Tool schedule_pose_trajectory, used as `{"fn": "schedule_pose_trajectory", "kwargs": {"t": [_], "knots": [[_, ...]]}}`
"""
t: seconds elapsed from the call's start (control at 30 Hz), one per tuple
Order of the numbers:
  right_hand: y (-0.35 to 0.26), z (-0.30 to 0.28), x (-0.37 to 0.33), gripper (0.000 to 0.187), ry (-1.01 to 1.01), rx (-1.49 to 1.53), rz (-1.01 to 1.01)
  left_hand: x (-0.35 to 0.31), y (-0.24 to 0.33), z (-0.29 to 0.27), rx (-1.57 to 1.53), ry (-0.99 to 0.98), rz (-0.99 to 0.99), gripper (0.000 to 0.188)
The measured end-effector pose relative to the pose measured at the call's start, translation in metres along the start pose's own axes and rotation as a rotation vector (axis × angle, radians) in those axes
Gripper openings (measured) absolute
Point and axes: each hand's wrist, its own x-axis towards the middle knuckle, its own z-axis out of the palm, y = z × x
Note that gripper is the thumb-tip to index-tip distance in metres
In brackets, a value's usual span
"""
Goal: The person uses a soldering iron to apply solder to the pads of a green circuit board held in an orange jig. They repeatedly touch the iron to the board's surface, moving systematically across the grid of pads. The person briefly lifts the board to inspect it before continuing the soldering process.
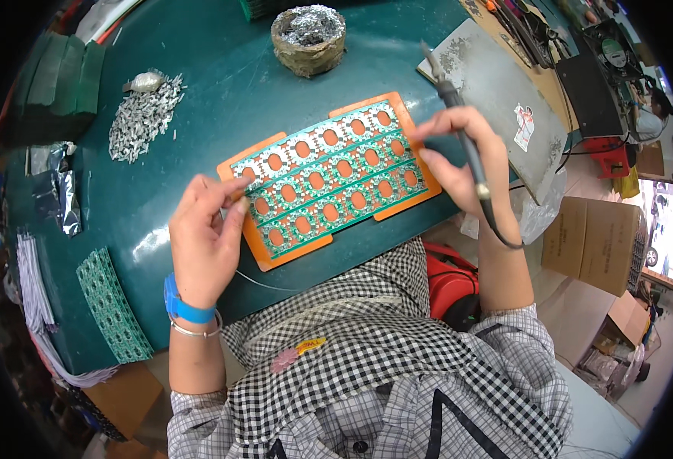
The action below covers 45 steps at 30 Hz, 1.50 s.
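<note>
On the desk (pixel 221 76), left to right, are one loose panel (pixel 114 310), one heap (pixel 141 122) of uncountable pale bits, and one orange tray (pixel 263 262) bearing a green board (pixel 336 180) of three six-hole rows. The left hand (pixel 208 245) partly covers the board's upper-left corner, its fingers pinched nearly closed, any small part between them indiscernible. The right hand (pixel 491 157) holds one iron (pixel 465 145), thumb and forefinger partly spread at the tray's right edge.
</note>
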Motion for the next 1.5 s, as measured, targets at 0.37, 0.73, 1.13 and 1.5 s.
{"fn": "schedule_pose_trajectory", "kwargs": {"t": [0.37,0.73,1.13,1.5], "knots": [[0.011,0.014,0.041,0.047,-0.286,-0.044,-0.179,0.025,-0.001,0.011,0.085,-0.05,-0.027,0.032],[-0.002,0.016,0.038,0.049,-0.335,-0.161,-0.169,0.023,-0.007,0.023,0.117,0.048,0.004,0.031],[-0.005,0.015,0.021,0.052,-0.172,-0.169,-0.187,0.011,-0.002,0.008,0.027,0.095,-0.047,0.035],[-0.015,0.014,0.012,0.047,-0.202,-0.229,-0.153,-0.008,-0.008,0.002,0.068,-0.048,-0.017,0.044]]}}
